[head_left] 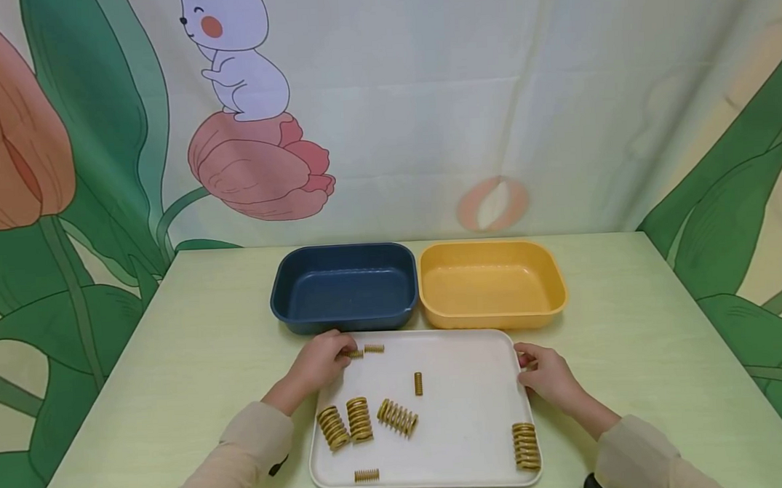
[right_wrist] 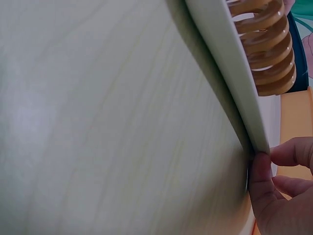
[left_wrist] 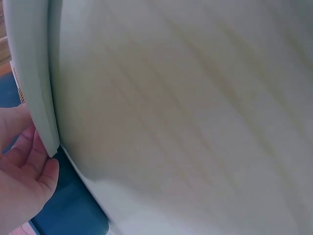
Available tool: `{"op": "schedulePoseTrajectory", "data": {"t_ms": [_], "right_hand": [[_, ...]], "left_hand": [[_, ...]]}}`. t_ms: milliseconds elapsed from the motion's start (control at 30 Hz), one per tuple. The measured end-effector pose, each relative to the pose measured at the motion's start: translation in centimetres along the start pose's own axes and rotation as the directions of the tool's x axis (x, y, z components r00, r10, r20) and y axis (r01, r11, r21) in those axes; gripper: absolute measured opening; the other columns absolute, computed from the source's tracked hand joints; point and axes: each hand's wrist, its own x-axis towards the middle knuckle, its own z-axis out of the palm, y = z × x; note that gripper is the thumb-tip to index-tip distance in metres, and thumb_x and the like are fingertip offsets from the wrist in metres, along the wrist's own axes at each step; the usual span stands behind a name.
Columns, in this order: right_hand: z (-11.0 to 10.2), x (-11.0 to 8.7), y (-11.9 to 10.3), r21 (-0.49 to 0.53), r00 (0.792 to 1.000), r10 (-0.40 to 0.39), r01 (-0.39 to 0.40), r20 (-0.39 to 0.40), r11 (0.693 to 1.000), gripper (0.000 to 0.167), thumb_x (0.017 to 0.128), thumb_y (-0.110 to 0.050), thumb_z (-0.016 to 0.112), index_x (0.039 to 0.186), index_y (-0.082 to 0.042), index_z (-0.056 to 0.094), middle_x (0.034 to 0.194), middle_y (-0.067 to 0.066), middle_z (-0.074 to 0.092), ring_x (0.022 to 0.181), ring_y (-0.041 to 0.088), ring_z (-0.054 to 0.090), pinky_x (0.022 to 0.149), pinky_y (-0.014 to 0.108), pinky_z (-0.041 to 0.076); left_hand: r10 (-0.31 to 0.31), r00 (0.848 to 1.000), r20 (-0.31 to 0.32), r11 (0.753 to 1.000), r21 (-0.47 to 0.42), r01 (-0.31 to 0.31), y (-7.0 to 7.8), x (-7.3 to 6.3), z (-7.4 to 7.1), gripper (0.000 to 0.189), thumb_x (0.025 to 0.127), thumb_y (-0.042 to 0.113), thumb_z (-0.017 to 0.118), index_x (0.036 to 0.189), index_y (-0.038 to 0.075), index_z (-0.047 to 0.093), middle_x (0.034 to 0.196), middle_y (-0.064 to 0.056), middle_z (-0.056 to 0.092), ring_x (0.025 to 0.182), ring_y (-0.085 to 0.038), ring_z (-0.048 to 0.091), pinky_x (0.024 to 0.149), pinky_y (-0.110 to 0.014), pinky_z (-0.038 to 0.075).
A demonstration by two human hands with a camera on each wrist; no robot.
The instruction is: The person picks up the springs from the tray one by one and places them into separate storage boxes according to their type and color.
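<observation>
A white rectangular tray (head_left: 464,415) lies on the table. My left hand (head_left: 320,360) grips its rim near the far left corner; fingers (left_wrist: 34,156) curl round the edge. On the opposite side, my right hand (head_left: 549,374) pinches the right rim between thumb and fingers (right_wrist: 261,171). Three large gold coil springs, one tilted (head_left: 398,418), sit at the tray's left, and another large spring (head_left: 526,447) stays by the near right corner. Small springs lie at the far left (head_left: 374,349), the middle (head_left: 418,383) and the near edge (head_left: 367,475). One is partly hidden by my left fingers.
Behind the tray stand a dark blue bin (head_left: 343,290) and, touching or almost touching it, a yellow bin (head_left: 492,283). Both are empty inside. A pale wood-grain table (head_left: 192,340) carries everything, with a printed curtain (head_left: 410,90) behind.
</observation>
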Motion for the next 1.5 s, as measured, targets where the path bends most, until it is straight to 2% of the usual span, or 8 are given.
{"op": "schedulePoseTrajectory", "data": {"t_ms": [333, 533, 800, 1167, 1500], "right_hand": [[0.1, 0.0, -0.1, 0.005, 1.000, 0.003, -0.003, 0.000, 1.000, 0.052, 0.069, 0.008, 0.052, 0.120, 0.010, 0.046, 0.089, 0.014, 0.051, 0.068, 0.015, 0.046, 0.053, 0.024, 0.043], [0.0, 0.0, -0.1, 0.006, 1.000, -0.004, 0.004, -0.001, 1.000, 0.052, 0.068, 0.009, 0.051, 0.120, 0.010, 0.046, 0.089, 0.014, 0.051, 0.067, 0.015, 0.046, 0.053, 0.024, 0.043], [0.1, 0.0, -0.1, 0.011, 1.000, -0.007, 0.007, -0.004, 1.000, 0.052, 0.068, 0.009, 0.051, 0.120, 0.010, 0.046, 0.088, 0.014, 0.051, 0.067, 0.015, 0.046, 0.052, 0.024, 0.043], [0.1, 0.0, -0.1, -0.008, 1.000, -0.009, 0.009, -0.005, 1.000, 0.052, 0.068, 0.009, 0.051, 0.120, 0.010, 0.046, 0.088, 0.013, 0.051, 0.068, 0.015, 0.046, 0.053, 0.023, 0.043], [0.1, -0.1, -0.2, -0.024, 1.000, 0.001, -0.001, 0.001, 1.000, 0.052, 0.069, 0.008, 0.051, 0.121, 0.010, 0.046, 0.088, 0.013, 0.051, 0.070, 0.016, 0.046, 0.054, 0.024, 0.043]], "left_hand": [[0.015, 1.000, -0.017, 0.998, -0.058, -0.016, 0.1, -0.3, -0.4, 0.015, 0.074, 0.003, 0.066, 0.087, 0.010, 0.066, 0.083, -0.002, 0.060, 0.077, -0.015, 0.055, 0.071, -0.031, 0.046], [0.013, 1.000, -0.012, 0.997, -0.072, -0.014, 0.3, -0.1, -0.9, 0.016, 0.075, 0.003, 0.064, 0.090, 0.008, 0.066, 0.083, -0.002, 0.060, 0.077, -0.014, 0.055, 0.071, -0.030, 0.046], [0.038, 0.998, -0.040, 0.997, -0.064, -0.041, 0.6, -0.1, -1.5, 0.016, 0.075, 0.004, 0.065, 0.090, 0.008, 0.067, 0.083, -0.003, 0.063, 0.077, -0.016, 0.057, 0.070, -0.030, 0.047], [0.003, 0.999, -0.032, 0.997, -0.072, -0.006, 1.1, 0.0, -2.3, 0.017, 0.077, 0.006, 0.064, 0.093, 0.009, 0.067, 0.086, -0.003, 0.063, 0.077, -0.015, 0.056, 0.069, -0.030, 0.046], [0.043, 0.997, -0.070, 0.995, -0.091, -0.049, 1.5, 0.0, -3.3, 0.016, 0.076, 0.004, 0.064, 0.091, 0.009, 0.068, 0.084, -0.004, 0.064, 0.076, -0.015, 0.056, 0.069, -0.031, 0.046]]}}
